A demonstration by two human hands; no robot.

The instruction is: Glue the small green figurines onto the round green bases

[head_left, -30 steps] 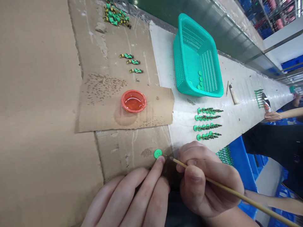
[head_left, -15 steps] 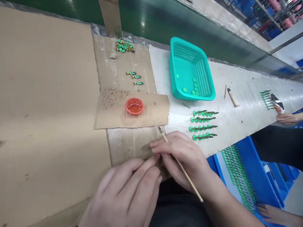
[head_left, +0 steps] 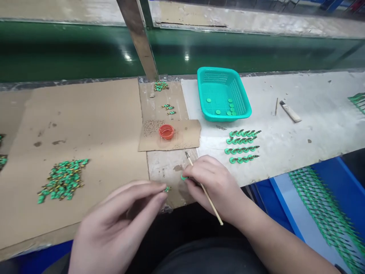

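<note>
My left hand point(head_left: 122, 219) pinches a tiny green and brown part point(head_left: 167, 188) between thumb and fingertips, just above the near edge of the cardboard. My right hand point(head_left: 212, 186) holds a thin wooden brush point(head_left: 203, 186), its bristle tip pointing up and left, and its fingertips also grip a small green disc point(head_left: 184, 177). The two hands sit a few centimetres apart over a stained strip of the bench. An orange dish point(head_left: 166, 131) of liquid stands on a cardboard scrap beyond them.
A teal basket point(head_left: 242, 110) with several green discs stands at the back. Rows of green parts point(head_left: 242, 146) lie right of my right hand. A pile of green pieces point(head_left: 62, 182) lies on the cardboard at left. A blue bin point(head_left: 322, 213) holds more green pieces.
The view has lifted and widened. My left hand has drawn away to the left with a small part pinched in it; my right hand now holds the green disc with the brush.
</note>
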